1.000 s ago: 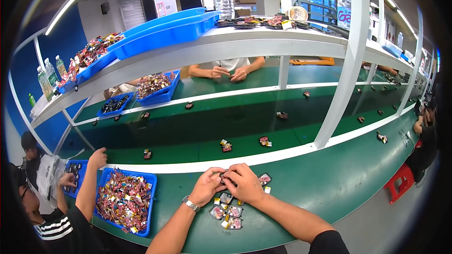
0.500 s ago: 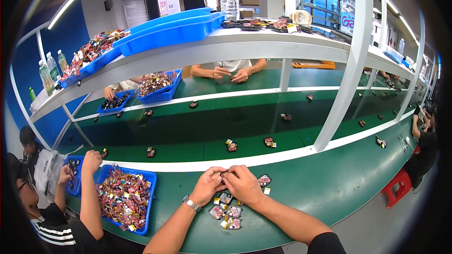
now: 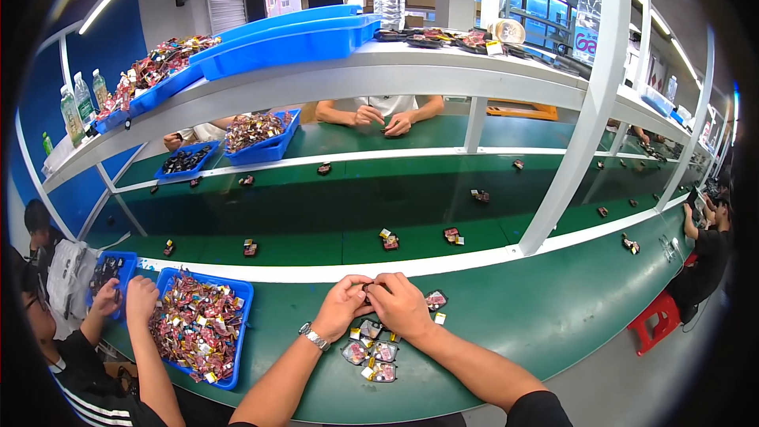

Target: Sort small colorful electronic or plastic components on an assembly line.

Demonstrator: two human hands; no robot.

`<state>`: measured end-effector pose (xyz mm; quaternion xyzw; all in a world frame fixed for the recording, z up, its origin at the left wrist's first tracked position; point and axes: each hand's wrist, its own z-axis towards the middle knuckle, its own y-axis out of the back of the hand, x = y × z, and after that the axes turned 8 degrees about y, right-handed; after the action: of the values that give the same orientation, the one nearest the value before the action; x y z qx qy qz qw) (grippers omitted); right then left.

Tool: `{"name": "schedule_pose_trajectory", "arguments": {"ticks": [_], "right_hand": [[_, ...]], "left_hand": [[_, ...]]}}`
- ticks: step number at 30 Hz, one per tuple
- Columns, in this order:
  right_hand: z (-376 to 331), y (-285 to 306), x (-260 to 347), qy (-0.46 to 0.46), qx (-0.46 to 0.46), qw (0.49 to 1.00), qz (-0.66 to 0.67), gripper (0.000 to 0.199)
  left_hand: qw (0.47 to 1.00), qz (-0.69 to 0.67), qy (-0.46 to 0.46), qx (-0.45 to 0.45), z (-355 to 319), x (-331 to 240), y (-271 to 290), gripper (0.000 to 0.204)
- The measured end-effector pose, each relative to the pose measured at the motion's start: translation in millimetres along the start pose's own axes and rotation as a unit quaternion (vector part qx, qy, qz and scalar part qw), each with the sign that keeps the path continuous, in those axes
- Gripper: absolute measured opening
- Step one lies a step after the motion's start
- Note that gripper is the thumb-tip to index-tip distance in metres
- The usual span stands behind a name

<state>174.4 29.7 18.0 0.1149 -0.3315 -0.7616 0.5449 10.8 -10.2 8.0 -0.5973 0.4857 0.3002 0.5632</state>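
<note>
My left hand (image 3: 340,312) and my right hand (image 3: 399,308) meet above the green work surface, fingertips pinched together on a small dark piece (image 3: 366,289). Fingers cover most of it, so its exact kind does not show. Just below my hands lies a small cluster of flat, dark-rimmed parts (image 3: 384,352) with pinkish-red patches and white and yellow tags. Right of my right hand, one similar part (image 3: 436,299) lies by itself, with a white tag (image 3: 439,319) near it. A metal-banded watch (image 3: 314,337) is on my left wrist.
To my left stands a blue tray (image 3: 247,324) heaped with small tagged parts. A co-worker's hands (image 3: 142,299) work beside it, near another blue tray (image 3: 129,269). A white post (image 3: 573,119) and shelf (image 3: 332,71) rise ahead. Spaced-out parts (image 3: 389,239) lie on the green strip beyond.
My hands stay together on the dark piece, with fingers slightly shifted. The left co-worker's raised hand has come down. Across the table, a hand has drawn back from the tray of dark parts.
</note>
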Motion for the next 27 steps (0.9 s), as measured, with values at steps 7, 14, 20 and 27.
{"name": "schedule_pose_trajectory", "arguments": {"ticks": [7, 14, 20, 27], "right_hand": [[6, -1, -1, -0.010, 0.050, 0.996, 0.075, 0.040], [49, -47, -51, -0.099, 0.084, 0.990, 0.060, 0.040], [70, -67, -75, -0.128, 0.190, 0.973, 0.016, 0.049], [45, 57, -265, -0.269, 0.050, 0.893, -0.359, 0.034]], "left_hand": [[0.999, -0.030, -0.016, -0.020, 3, 3, 6, 0.032], [0.972, -0.043, -0.139, -0.184, 8, 2, 11, 0.037], [0.970, -0.022, -0.146, -0.193, 8, 5, 13, 0.033], [0.973, -0.006, -0.141, -0.180, 12, 5, 6, 0.022]]}}
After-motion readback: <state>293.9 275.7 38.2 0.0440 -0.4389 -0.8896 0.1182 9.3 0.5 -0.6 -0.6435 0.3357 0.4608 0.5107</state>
